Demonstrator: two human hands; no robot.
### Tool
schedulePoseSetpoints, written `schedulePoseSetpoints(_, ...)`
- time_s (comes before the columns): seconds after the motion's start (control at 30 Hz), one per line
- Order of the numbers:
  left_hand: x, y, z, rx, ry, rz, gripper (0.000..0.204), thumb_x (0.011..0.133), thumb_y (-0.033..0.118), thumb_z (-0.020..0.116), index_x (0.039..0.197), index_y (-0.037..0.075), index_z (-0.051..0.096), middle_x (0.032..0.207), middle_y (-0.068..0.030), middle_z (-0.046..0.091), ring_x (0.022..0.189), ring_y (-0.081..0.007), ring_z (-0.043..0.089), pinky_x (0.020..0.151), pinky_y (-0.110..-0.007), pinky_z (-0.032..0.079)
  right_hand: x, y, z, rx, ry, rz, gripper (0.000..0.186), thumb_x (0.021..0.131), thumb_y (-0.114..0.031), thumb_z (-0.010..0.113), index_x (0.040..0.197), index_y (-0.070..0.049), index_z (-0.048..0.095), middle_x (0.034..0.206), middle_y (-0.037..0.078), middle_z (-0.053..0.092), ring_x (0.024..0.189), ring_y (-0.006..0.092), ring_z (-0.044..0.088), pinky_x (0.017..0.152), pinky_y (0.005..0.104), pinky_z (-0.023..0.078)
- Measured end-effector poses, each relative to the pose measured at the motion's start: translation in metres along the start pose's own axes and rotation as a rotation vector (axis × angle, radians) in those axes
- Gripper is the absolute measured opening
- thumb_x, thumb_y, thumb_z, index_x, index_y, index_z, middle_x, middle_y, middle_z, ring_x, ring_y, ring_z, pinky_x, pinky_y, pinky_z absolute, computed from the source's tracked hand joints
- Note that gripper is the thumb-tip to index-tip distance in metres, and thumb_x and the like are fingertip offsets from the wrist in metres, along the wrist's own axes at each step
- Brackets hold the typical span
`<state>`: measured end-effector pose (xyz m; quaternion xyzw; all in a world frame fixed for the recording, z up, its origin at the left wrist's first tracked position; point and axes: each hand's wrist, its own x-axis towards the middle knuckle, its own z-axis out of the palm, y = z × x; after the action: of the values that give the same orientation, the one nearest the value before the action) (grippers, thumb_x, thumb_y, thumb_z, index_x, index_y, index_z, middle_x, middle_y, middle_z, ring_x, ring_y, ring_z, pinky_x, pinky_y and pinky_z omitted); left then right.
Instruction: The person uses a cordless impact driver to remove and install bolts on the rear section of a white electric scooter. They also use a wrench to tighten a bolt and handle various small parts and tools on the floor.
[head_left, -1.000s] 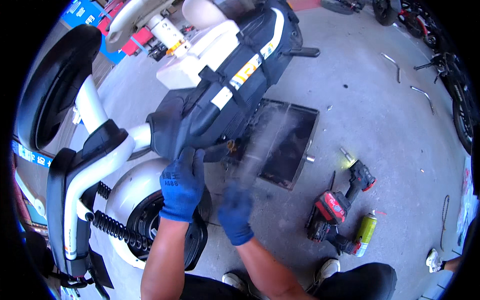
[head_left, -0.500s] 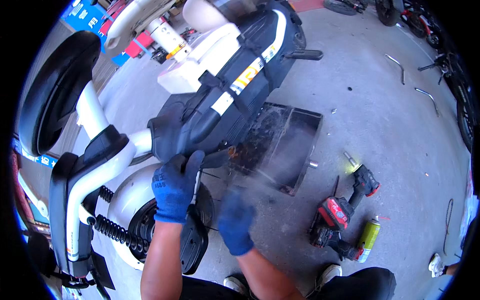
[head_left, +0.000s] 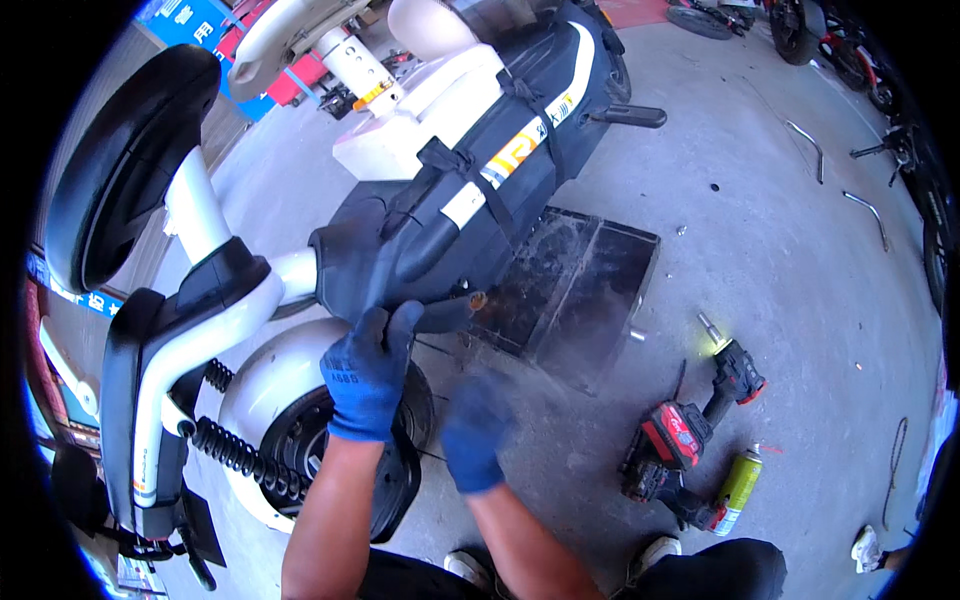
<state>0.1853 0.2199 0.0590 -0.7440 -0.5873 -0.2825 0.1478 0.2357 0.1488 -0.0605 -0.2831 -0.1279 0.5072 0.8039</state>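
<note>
Scooter, white and black, lies on its side on the concrete floor, with its rear wheel close to the person. The left hand, in a blue glove, reaches up to the lower edge of the black body panel; its fingers are curled around that edge and grip it. The right hand, also in a blue glove, is blurred. It is a little below and to the right of the left hand, over the floor, and I cannot tell if its fingers are open or closed, or if they hold something. Just above it a short dark stub with a rusty end sticks out from under the panel. A dark metal tray lies on the floor beside the scooter. Farther right, well apart from both hands, a red and black power drill lies next to a green spray can.
</note>
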Motion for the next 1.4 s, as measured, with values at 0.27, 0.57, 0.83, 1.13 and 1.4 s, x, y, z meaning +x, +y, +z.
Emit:
schedulePoseSetpoints(0.27,-0.003,-0.006,0.003,-0.106,-0.011,-0.015,0.025,0.079,0.028,0.07,0.071,0.008,0.057,0.059,-0.0147,0.057,0.051,-0.033,0.057,0.045,-0.038,0.042,0.028,0.0,0.02,-0.648,-0.216,0.101,0.023,0.092,-0.017,0.05,0.094,0.002,0.062,0.079,0.019,0.063,0.07,0.0256,0.062,0.064,0.0334,0.046)
schedulePoseSetpoints(0.57,-0.004,0.002,-0.004,-0.135,-0.102,-0.147,0.023,0.079,0.026,0.069,0.073,0.007,0.058,0.062,-0.0139,0.059,0.054,-0.0312,0.06,0.047,-0.036,0.044,0.013,-0.008,0.016,-0.634,-0.078,-0.055,0.019,0.09,-0.015,0.052,0.094,0.001,0.062,0.082,0.024,0.062,0.076,0.0358,0.063,0.064,0.0397,0.047)
schedulePoseSetpoints(0.83,-0.007,0.0,-0.003,-0.309,-0.071,-0.304,0.03,0.076,0.022,0.074,0.088,0.005,0.052,0.063,-0.0097,0.059,0.054,-0.0208,0.058,0.051,-0.031,0.045,0.007,-0.006,0.03,-0.378,0.058,-0.013,0.022,0.091,-0.016,0.051,0.09,0.004,0.061,0.07,0.022,0.059,0.064,0.0246,0.062,0.055,0.0348,0.045)
schedulePoseSetpoints(1.13,-0.001,-0.002,-0.004,-0.398,-0.006,-0.394,0.036,0.074,0.023,0.076,0.086,0.005,0.047,0.06,-0.0058,0.054,0.052,-0.0137,0.051,0.052,-0.028,0.044,0.007,-0.004,0.019,-0.516,-0.096,-0.036,0.02,0.091,-0.016,0.051,0.099,0.001,0.059,0.077,0.016,0.06,0.071,0.0176,0.059,0.058,0.0344,0.044)
schedulePoseSetpoints(1.4,-0.01,0.0,-0.008,-0.307,-0.016,-0.118,0.026,0.079,0.013,0.07,0.093,0.003,0.052,0.07,-0.0103,0.06,0.061,-0.0209,0.061,0.058,-0.031,0.048,0.016,0.021,-0.003,-0.527,0.033,0.004,0.022,0.093,-0.02,0.052,0.095,-0.001,0.061,0.063,0.003,0.052,0.059,0.0105,0.048,0.056,0.0279,0.041)
